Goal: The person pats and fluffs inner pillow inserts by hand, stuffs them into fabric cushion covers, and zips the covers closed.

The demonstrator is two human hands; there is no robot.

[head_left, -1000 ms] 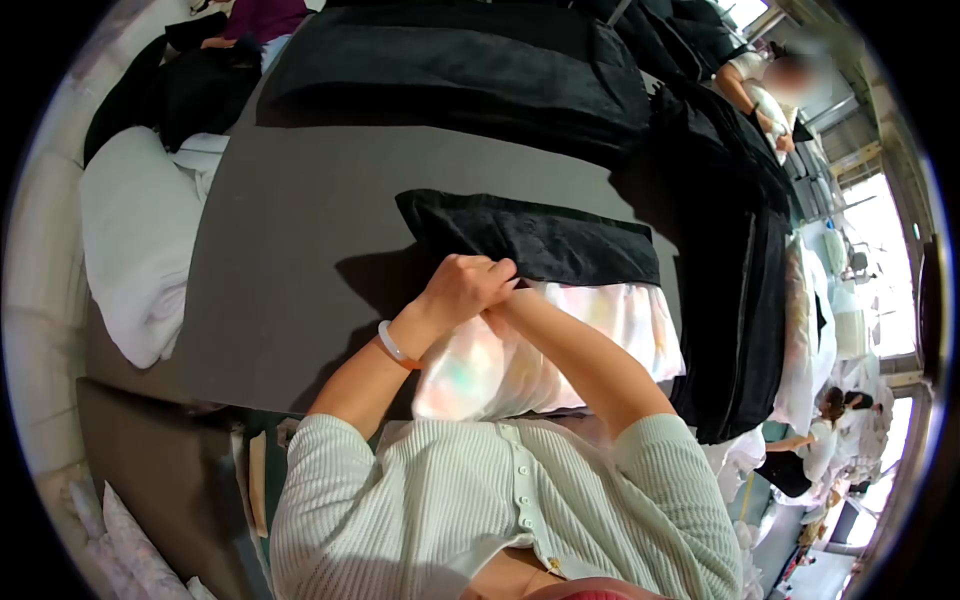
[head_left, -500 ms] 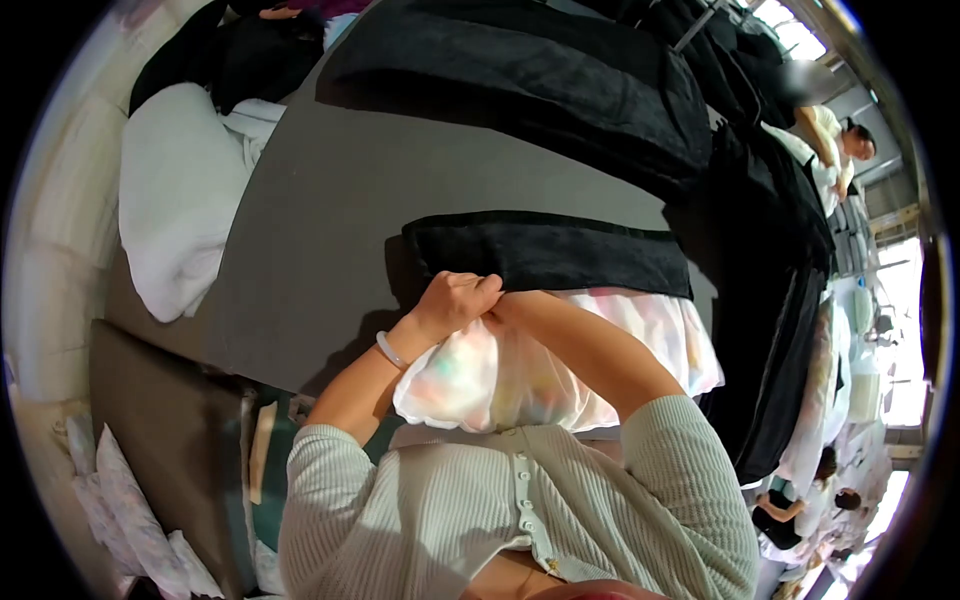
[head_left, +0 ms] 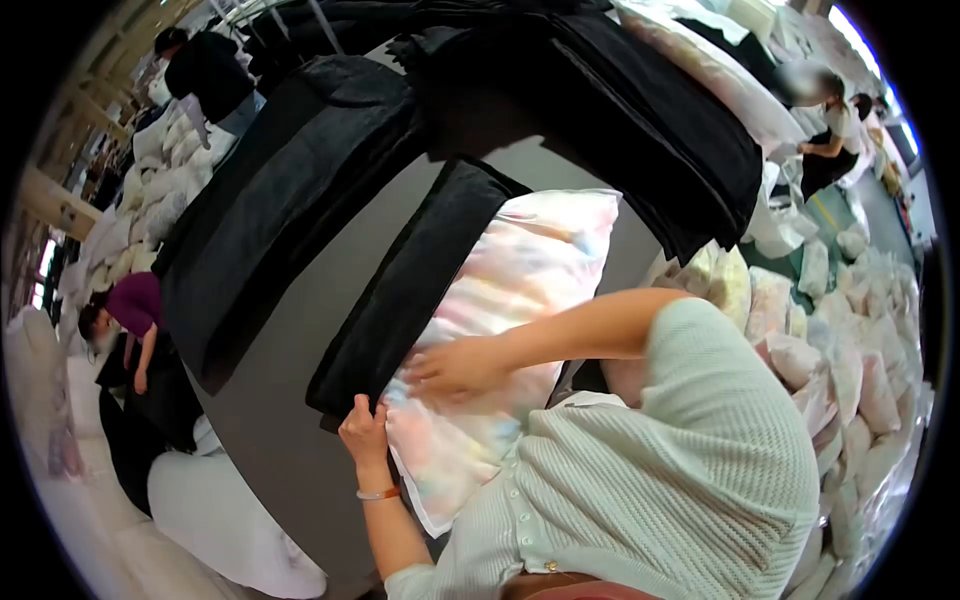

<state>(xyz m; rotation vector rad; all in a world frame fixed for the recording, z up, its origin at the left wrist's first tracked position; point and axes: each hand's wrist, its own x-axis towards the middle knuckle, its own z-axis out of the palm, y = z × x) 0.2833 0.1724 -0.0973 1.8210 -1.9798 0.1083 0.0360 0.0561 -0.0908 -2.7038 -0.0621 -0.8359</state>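
Note:
A black plush cover (head_left: 415, 285) lies on the grey table, pulled over one side of a white cushion insert with pastel multicoloured filling (head_left: 545, 245). At the cover's near corner, my left hand (head_left: 364, 430) is closed on the black edge, thumb and fingers pinching it. My right hand (head_left: 462, 368) rests flat on the pastel insert close to the cover's opening, fingers spread and a little blurred. The part of the insert inside the cover is hidden.
Long stacks of black plush fabric lie at the left (head_left: 290, 200) and at the back right (head_left: 640, 120) of the grey table (head_left: 270, 430). White bundles (head_left: 230, 520) sit at lower left, stuffed bags (head_left: 850, 370) at right. Other people work farther off.
The view has turned, so the cover and insert now lie slanted. My hands were together at the cover's edge; now my right hand is apart, on the insert, while my left grips the corner.

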